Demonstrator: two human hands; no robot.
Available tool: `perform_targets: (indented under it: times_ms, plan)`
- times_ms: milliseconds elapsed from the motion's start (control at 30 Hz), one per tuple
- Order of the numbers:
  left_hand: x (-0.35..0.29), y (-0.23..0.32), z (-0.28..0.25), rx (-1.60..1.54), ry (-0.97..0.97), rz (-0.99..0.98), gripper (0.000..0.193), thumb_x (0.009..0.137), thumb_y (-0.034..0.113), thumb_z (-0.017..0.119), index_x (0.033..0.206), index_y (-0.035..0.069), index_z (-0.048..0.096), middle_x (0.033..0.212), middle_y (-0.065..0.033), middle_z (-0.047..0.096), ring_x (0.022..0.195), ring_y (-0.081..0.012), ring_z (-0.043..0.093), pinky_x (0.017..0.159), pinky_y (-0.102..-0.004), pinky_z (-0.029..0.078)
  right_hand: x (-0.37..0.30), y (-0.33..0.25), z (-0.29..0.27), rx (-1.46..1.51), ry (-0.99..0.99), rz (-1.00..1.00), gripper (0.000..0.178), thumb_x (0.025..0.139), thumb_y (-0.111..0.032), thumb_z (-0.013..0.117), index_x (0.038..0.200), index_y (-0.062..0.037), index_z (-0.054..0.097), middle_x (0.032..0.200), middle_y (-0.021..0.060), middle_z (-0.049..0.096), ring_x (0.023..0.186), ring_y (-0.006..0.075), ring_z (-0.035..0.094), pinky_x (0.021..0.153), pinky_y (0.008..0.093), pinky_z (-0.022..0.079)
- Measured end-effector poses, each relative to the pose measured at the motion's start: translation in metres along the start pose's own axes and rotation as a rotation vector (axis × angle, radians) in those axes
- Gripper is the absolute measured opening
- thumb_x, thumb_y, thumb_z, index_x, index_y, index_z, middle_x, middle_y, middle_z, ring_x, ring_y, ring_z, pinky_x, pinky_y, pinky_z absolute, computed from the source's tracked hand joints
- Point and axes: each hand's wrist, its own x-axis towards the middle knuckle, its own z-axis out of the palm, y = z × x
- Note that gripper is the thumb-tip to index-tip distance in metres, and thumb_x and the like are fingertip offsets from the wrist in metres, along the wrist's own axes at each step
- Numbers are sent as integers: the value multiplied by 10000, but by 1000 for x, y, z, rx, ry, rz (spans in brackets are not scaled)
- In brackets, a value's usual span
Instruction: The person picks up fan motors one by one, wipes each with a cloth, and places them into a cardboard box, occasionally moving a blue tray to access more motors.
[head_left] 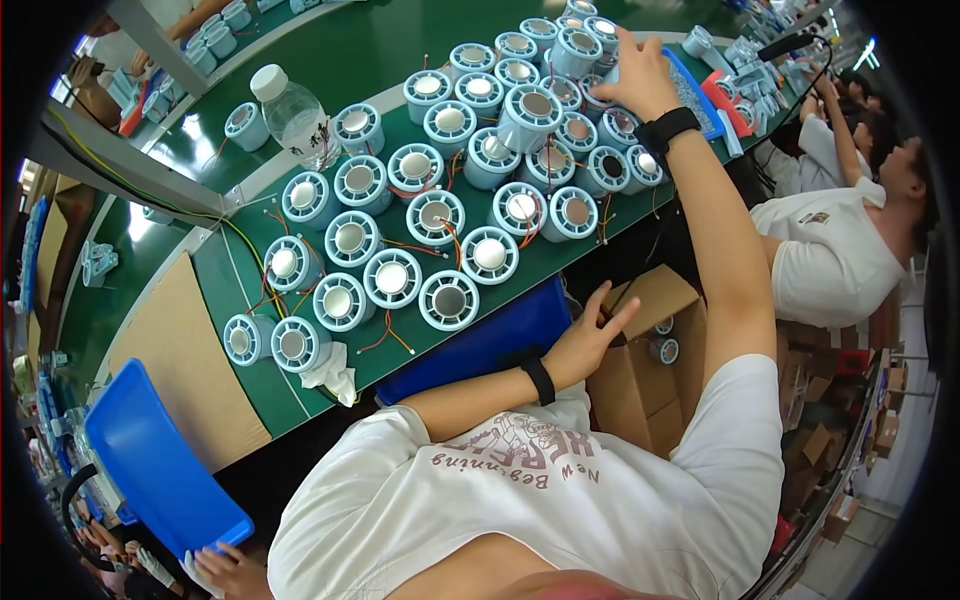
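Observation:
Light-blue round motor housings (436, 218) with silver or grey discs and thin red and black wires stand in a crowd on the green table. My right hand (645, 82) reaches to the far right of this group, thumb and forefinger apart beside the housings there; nothing is plainly gripped. Two stacked housings, an upper one (530, 118) and another (577, 52), rise above their neighbours. My left hand (588, 348) hangs off the table's near edge, fingers spread, over an open cardboard box (640, 385). A few small round parts (664, 350) show in that box.
A clear bottle (300, 120) with a white cap stands behind the housings. Crumpled tissue (332, 375) lies at the near edge. Blue trays (165, 455) and a cardboard sheet (195, 360) are at left. A blue tray (692, 92) and coworkers (825, 235) are at right.

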Motion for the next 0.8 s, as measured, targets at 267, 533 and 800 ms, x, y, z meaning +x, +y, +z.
perform_targets:
  times_ms: [267,533,800]
  plan:
    - [-7,-10,4,319,-76,214,915,757,-118,574,1529,328,365,1636,-169,168,1443,-395,309,1137,-540,316,10,-37,1,209,-29,-148,824,801,-578,726,1443,-153,433,1312,270,544,1144,485,586,914,531,513]
    - [-21,-28,29,550,-354,465,820,754,-45,602,1496,254,418,1609,-81,264,1499,-382,178,1156,-683,148,0,-26,-7,507,20,-139,712,872,-528,692,1417,-137,454,1309,86,621,1173,313,619,937,380,511]
    - [-26,-32,30,520,-357,389,701,782,19,603,1444,214,474,1560,-73,344,1466,-419,230,1152,-694,145,-106,-17,-139,998,42,-69,694,968,-384,643,1446,13,332,1383,232,498,1240,325,543,1030,371,426]
